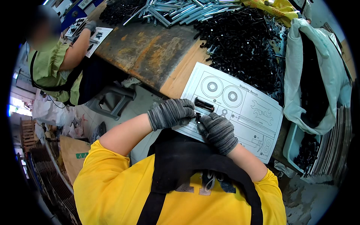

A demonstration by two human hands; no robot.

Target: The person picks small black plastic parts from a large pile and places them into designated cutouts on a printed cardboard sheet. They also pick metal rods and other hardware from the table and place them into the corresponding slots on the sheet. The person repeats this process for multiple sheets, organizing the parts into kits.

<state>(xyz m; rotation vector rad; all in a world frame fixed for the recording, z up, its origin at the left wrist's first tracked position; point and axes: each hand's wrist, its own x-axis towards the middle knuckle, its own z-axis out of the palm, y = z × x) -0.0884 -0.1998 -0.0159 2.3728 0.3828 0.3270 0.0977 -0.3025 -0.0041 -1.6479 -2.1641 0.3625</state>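
My left hand [170, 112], in a grey knit glove, grips a small black bolt-like part [198, 117] at its fingertips. My right hand [218, 130], gloved the same, pinches the same small part from the other side. Both hands meet over the near edge of a white printed sheet [240, 108] with outlines of washers and wrenches. Two short black cylinders [204, 104] lie on the sheet just beyond my fingers. I wear a yellow shirt and a black apron.
A large heap of black screws [243, 41] covers the rusty table [146, 48] beyond the sheet, with silver rods [180, 11] farther back. A white bag [318, 75] stands at right. Another person [56, 63] in green works at the left over a similar sheet.
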